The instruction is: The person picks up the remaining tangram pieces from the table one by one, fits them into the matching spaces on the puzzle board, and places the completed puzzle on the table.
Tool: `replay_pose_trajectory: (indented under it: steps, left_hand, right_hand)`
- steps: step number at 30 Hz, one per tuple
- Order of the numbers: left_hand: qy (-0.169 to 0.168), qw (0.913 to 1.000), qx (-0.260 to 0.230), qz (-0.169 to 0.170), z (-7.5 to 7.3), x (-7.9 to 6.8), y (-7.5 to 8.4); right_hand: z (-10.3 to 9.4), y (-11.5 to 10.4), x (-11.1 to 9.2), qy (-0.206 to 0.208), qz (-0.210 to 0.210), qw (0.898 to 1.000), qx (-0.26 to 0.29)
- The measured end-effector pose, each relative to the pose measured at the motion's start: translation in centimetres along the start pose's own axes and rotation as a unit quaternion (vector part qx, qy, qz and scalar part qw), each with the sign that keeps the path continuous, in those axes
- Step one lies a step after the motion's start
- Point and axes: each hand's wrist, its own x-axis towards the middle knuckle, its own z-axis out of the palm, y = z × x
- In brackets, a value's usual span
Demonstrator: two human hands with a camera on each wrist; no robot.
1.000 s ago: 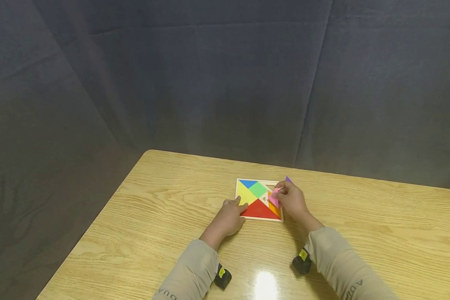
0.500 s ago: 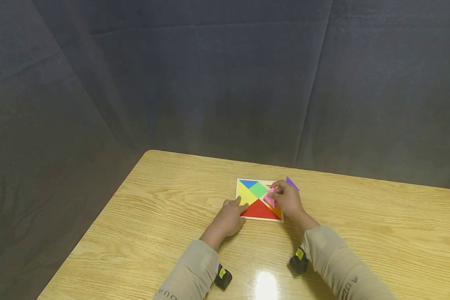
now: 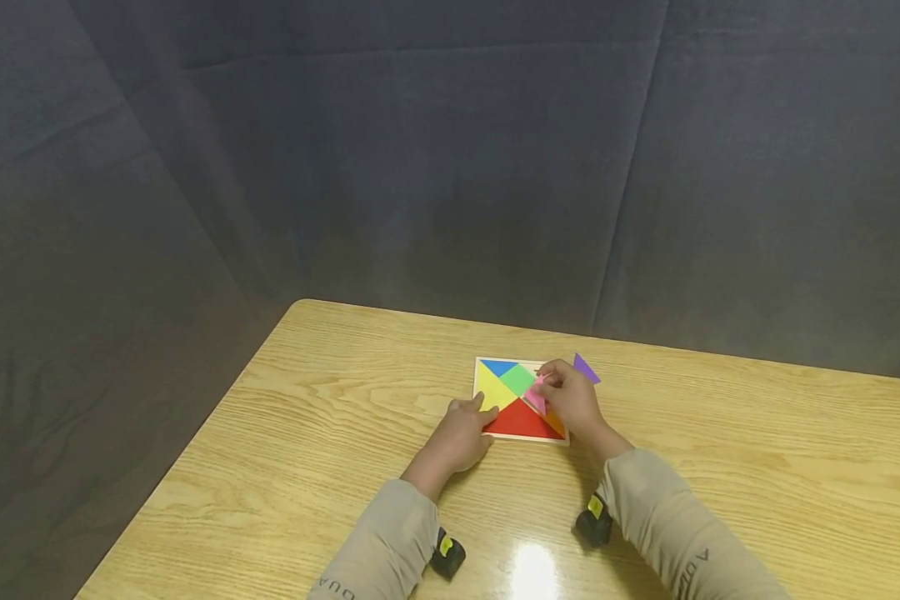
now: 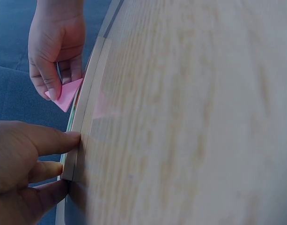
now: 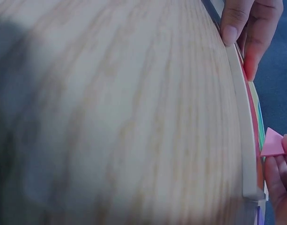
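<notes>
Between right thumb and fingers, my right hand (image 3: 574,402) pinches a pink tangram triangle (image 3: 536,396). It is tilted over the right part of the tangram tray (image 3: 567,440), near its green square (image 3: 517,380); the wrist views show its lower corner close to the tray, contact unclear. My left hand (image 3: 459,435) grips the tray's near left corner, with fingertips over the yellow triangle (image 3: 490,390) and thumb at the front rim. A red triangle (image 3: 523,421), a blue triangle (image 3: 498,367) and a partly covered orange piece (image 3: 557,423) lie in the tray. The right hand hides the upper right recess.
A purple triangle (image 3: 586,369) lies on the wooden table (image 3: 330,400) just past the tray's far right corner. Dark cloth (image 3: 450,183) hangs behind the table. Black wrist cameras (image 3: 594,523) hang under both sleeves.
My right hand has moved left with the pink triangle, from over the orange piece toward the green square. More of the purple triangle shows. The left hand stays at the tray's corner.
</notes>
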Motion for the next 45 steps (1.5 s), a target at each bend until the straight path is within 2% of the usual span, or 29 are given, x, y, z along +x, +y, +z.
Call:
replay_pose_trajectory:
  steps: [21,35,45]
  left_hand:
    - [-0.002,1.0000,-0.004,0.002,0.11,0.12,-0.05]
    - [0.001,1.0000,-0.001,0.006,0.14,0.08,-0.18]
    - [-0.004,1.0000,-0.008,-0.001,-0.10,-0.06,-0.02]
  right_hand:
    - [0.48,-0.74,0.02,-0.004,0.017,1.000,-0.003]
    - [0.55,-0.44,0.29,-0.007,0.000,0.998,-0.055]
    - [0.62,-0.89,0.53,-0.021,0.015,0.996,-0.084]
